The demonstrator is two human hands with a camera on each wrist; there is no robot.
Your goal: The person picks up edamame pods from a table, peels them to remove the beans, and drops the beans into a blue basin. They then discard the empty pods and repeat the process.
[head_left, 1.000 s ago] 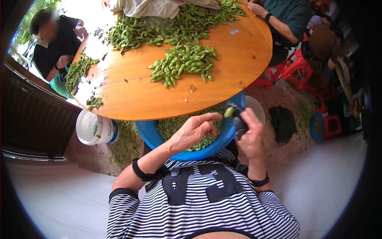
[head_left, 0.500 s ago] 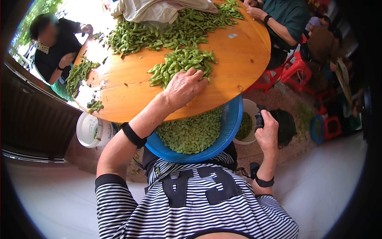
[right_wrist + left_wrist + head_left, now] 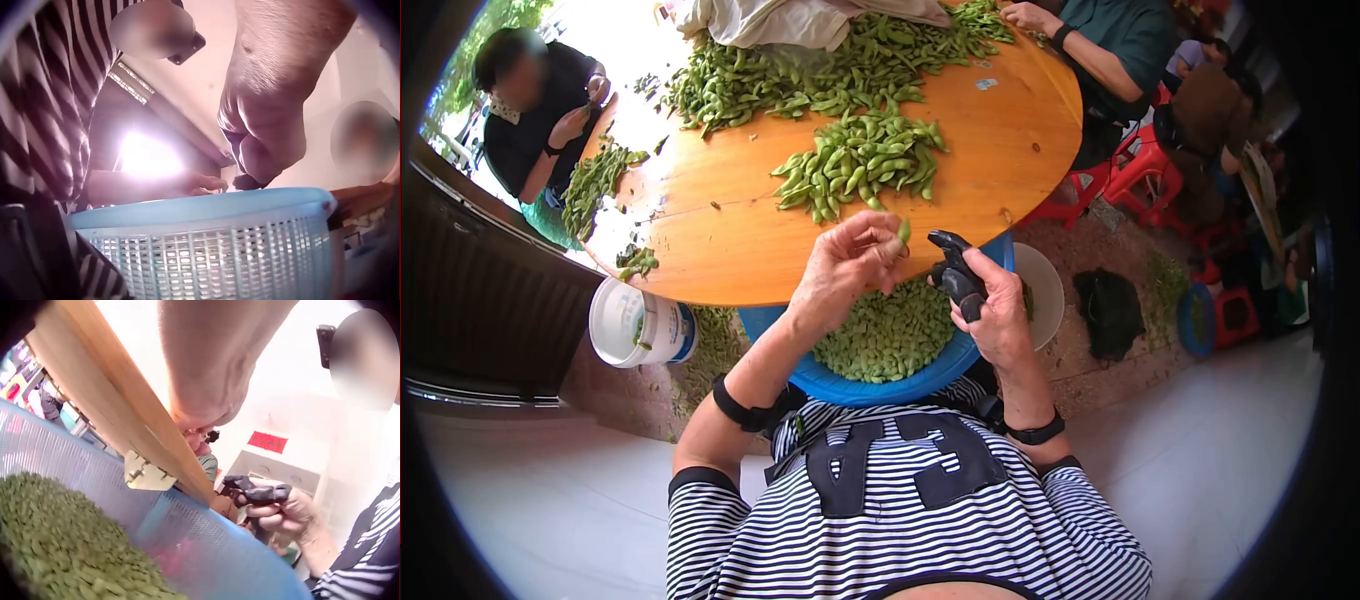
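Observation:
In the head view my left hand (image 3: 845, 268) pinches a green soybean pod (image 3: 903, 232) between thumb and fingertips, just over the table's near edge. Facing it from the right is my right hand (image 3: 1002, 315), its thumb and index finger in black finger covers (image 3: 952, 272) and spread apart. Nothing shows between them. Below both hands sits a blue basket (image 3: 840, 393) with many shelled green beans (image 3: 885, 335). The left wrist view shows the beans (image 3: 56, 544) close up and the black covers (image 3: 262, 494). A pile of pods (image 3: 860, 160) lies on the table ahead.
The round wooden table (image 3: 990, 150) overhangs the basket and bears a larger pod heap (image 3: 800, 85) under a cloth (image 3: 770, 20). A white bucket (image 3: 615, 320) stands left, a pale tub (image 3: 1045, 300) right, and a black bag (image 3: 1110, 315) beyond it. Other people sit around the table.
My left hand reached to the pod pile and came back toward me with a pod. The right hand swung out to the right, then returned over the basket beside the left.

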